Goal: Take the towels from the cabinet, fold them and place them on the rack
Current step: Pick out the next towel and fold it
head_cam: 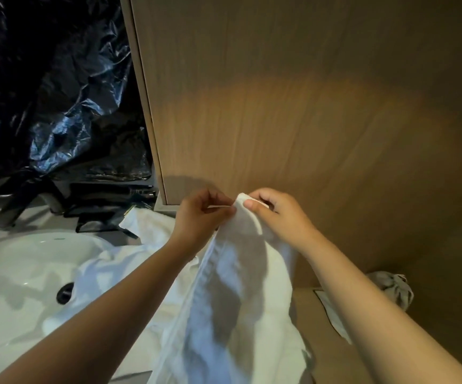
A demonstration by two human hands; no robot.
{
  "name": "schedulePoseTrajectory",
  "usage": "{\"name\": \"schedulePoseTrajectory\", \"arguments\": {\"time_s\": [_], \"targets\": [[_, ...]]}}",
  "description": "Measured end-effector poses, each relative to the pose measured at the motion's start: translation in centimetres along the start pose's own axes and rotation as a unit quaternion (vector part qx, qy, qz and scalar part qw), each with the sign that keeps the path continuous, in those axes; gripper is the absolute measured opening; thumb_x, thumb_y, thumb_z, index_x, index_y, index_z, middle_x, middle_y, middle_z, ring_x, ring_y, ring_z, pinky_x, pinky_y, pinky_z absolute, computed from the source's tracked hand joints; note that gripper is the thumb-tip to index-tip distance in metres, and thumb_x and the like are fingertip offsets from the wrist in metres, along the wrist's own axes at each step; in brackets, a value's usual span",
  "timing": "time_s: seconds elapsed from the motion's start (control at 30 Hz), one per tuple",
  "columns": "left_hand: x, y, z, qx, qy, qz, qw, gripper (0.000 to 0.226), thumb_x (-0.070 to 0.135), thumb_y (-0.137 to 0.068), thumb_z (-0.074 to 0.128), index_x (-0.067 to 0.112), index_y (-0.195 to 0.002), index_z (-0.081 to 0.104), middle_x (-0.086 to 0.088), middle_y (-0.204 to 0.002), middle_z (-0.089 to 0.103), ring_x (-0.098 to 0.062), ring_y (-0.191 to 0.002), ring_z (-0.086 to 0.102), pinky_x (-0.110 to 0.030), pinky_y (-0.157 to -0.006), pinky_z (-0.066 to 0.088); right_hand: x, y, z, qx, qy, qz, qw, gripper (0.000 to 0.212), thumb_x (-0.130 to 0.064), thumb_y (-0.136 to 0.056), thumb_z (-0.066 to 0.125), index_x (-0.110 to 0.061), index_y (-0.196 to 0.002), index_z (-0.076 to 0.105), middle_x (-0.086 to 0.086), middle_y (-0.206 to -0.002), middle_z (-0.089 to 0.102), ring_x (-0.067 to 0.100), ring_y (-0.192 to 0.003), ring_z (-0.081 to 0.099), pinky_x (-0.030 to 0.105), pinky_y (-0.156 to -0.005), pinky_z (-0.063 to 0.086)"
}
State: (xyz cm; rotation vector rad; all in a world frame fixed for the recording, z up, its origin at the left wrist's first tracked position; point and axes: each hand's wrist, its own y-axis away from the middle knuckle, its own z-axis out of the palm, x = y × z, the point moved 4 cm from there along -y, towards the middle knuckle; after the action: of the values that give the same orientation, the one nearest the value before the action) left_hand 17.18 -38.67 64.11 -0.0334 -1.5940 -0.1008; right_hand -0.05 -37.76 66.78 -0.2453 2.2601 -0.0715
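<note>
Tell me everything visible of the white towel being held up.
The white towel looks like soft terry cloth with a hemmed edge band. It hangs bunched from its top edge, which the left hand and right hand pinch close together in front of the wooden panel. Its lower end leaves the frame.

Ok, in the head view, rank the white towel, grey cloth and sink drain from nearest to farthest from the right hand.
1. The white towel, pinched in the right hand.
2. The grey cloth, lower right.
3. The sink drain, far left.
</note>
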Motion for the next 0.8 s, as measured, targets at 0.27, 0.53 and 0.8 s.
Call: {"name": "schedulePoseTrajectory", "arguments": {"time_s": [0.27, 0.53, 0.8], "targets": [[-4.4, 7.4, -3.7, -0.033, -0.186, 0.018, 0.982, 0.011, 0.025, -0.079, 0.079, 0.029, -0.076, 0.069, 0.01, -0.082, 0.071, 0.0, -0.079, 0.068, -0.01, -0.065, 0.05, 0.2, 0.8, 0.4, 0.064, 0.031, 0.013, 0.997, 0.018, -0.022, -0.098, 0.059, -0.013, -0.082, 0.055, -0.013, -0.073, 0.05, 0.002, -0.07, 0.046, 0.012, -0.064, 0.033], [-7.9, 13.5, -6.3, 0.009, -0.286, 0.045, 0.957, 0.01, 0.03, -0.081, 0.076, 0.03, -0.073, 0.069, 0.019, -0.095, 0.061, 0.0, -0.088, 0.063, -0.014, -0.076, 0.052, 0.4, 1.3, 0.5, 0.105, 0.056, 0.032, 0.992, 0.023, -0.026, -0.1, 0.054, -0.008, -0.086, 0.056, -0.006, -0.076, 0.048, 0.017, -0.078, 0.045, 0.026, -0.067, 0.027], [-8.6, 13.4, -6.7, 0.078, -0.27, -0.024, 0.959, 0.023, 0.029, -0.09, 0.063, 0.024, -0.068, 0.061, 0.008, -0.065, 0.064, -0.005, -0.064, 0.059, -0.015, -0.057, 0.044, 0.5, 1.1, -0.1, 0.125, 0.096, 0.011, 0.987, 0.023, -0.028, -0.101, 0.052, -0.009, -0.088, 0.055, 0.0, -0.084, 0.052, 0.019, -0.082, 0.046, 0.028, -0.069, 0.027]]}}
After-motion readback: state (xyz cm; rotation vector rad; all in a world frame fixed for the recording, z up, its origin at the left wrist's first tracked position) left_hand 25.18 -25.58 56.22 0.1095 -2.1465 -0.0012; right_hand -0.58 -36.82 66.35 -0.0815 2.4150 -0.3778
